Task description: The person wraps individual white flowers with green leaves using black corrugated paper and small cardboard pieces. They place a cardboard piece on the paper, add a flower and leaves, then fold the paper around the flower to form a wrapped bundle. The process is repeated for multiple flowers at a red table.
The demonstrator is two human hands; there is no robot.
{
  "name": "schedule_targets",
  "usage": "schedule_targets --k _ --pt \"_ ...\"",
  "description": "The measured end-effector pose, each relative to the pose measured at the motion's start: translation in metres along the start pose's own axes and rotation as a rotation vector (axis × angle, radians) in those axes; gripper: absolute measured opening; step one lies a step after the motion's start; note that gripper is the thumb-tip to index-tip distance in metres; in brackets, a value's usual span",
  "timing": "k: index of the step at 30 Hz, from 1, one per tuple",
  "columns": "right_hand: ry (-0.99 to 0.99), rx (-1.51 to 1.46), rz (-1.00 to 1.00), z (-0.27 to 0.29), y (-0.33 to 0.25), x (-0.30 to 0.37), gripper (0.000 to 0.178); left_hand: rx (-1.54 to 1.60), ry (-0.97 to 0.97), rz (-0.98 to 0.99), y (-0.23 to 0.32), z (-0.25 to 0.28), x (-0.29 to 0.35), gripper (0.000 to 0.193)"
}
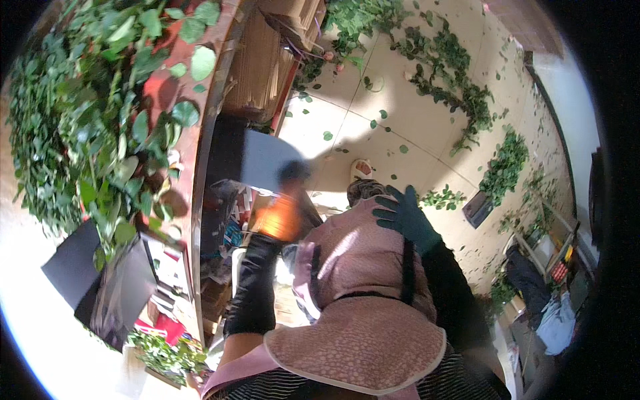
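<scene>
My left hand (285,203), in an orange glove with dark fingertips, is smeared by motion. It is nearest to a dark grey flat panel (250,157) beside the table, and its finger shape cannot be made out. My right hand (408,217) wears a dark green glove and lies with fingers spread on the pink patterned apron (363,263) over my body. Leafy green stems (87,127) are heaped on the red table (200,80) to the left.
Cut leaves and stems (453,73) litter the tiled floor (393,147) ahead. Cardboard boxes (260,73) stand under the table's side. A dark dustpan-like piece (478,209) lies at the right, near a rack (557,257) and dark clothing (527,280). Black sheets (120,287) stick out at the lower left.
</scene>
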State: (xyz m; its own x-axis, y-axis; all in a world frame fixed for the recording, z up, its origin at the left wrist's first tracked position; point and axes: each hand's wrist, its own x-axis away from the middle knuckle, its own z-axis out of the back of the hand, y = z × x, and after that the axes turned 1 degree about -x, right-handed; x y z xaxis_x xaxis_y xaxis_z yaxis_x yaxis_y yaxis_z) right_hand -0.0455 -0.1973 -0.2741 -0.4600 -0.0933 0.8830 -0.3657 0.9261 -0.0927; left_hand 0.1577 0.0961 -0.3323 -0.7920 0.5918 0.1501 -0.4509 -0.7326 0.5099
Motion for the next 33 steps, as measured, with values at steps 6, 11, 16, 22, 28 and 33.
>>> schedule_targets --k 6,11,16,22,28,33 --pt "-0.04 0.82 0.588 -0.026 -0.019 0.036 0.045 0.281 -0.681 -0.67 0.199 0.036 0.078 0.051" --pt "-0.177 0.586 0.797 -0.124 -0.102 0.104 0.056 -0.035 -0.583 -0.718 0.262 0.153 0.038 0.054" --pt "-0.382 1.036 1.412 -0.176 -0.155 0.152 0.038 0.003 -0.04 -0.831 0.282 0.212 0.038 0.045" --pt "-0.526 1.007 1.011 -0.276 -0.138 0.243 0.041 -0.051 0.151 -0.785 0.276 0.262 0.064 0.051" --pt "-0.906 2.431 1.283 -0.344 -0.134 0.331 0.026 -0.477 0.417 -0.694 0.279 0.391 0.095 0.078" --pt "-0.885 2.655 1.629 -0.461 -0.115 0.394 0.031 -0.169 0.026 -0.277 0.2 0.456 0.105 0.068"
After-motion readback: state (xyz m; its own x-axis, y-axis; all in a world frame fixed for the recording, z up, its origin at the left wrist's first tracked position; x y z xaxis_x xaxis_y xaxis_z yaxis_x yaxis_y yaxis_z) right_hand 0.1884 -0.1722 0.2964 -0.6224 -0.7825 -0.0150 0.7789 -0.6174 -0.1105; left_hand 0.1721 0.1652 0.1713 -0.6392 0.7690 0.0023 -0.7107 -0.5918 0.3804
